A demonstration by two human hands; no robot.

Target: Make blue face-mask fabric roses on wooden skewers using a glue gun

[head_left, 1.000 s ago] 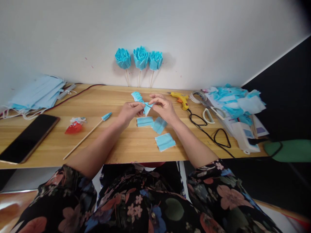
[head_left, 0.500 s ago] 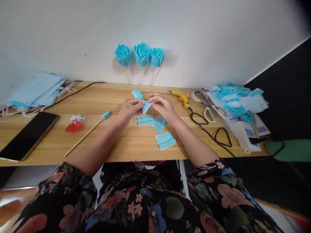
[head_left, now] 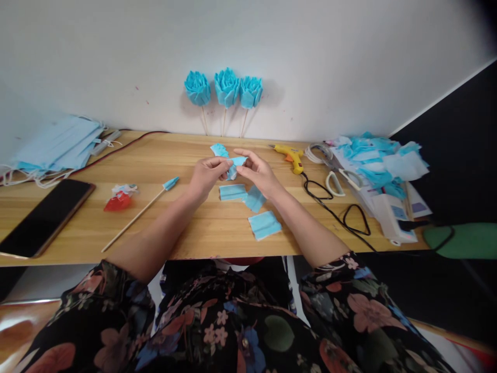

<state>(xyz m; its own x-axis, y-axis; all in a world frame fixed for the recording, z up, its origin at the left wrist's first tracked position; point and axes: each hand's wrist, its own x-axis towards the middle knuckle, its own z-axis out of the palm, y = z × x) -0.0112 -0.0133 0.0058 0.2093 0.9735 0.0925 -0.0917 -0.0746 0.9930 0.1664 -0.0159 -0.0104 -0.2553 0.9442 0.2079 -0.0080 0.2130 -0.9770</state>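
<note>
Blue pleated piece (head_left: 234, 167) sits pinched between both hands just above the worktop (head_left: 186, 228), mid-fold by the look of it. Nearest the edge, three cut blue squares (head_left: 264, 225) lie loose and unworked. Left hand (head_left: 207, 176) grips one end with closed fingertips, right hand (head_left: 259, 171) nips the other. Off left, a skewer with a blue tip (head_left: 140, 213) lies bare of petals. Against the wall, three finished blue flowers (head_left: 227, 86) stand upright.

The wooden table (head_left: 182, 228) bears a phone (head_left: 42, 217), glue gun (head_left: 289, 154), scissors (head_left: 337, 181) and blue fabric pieces (head_left: 264, 225).
</note>
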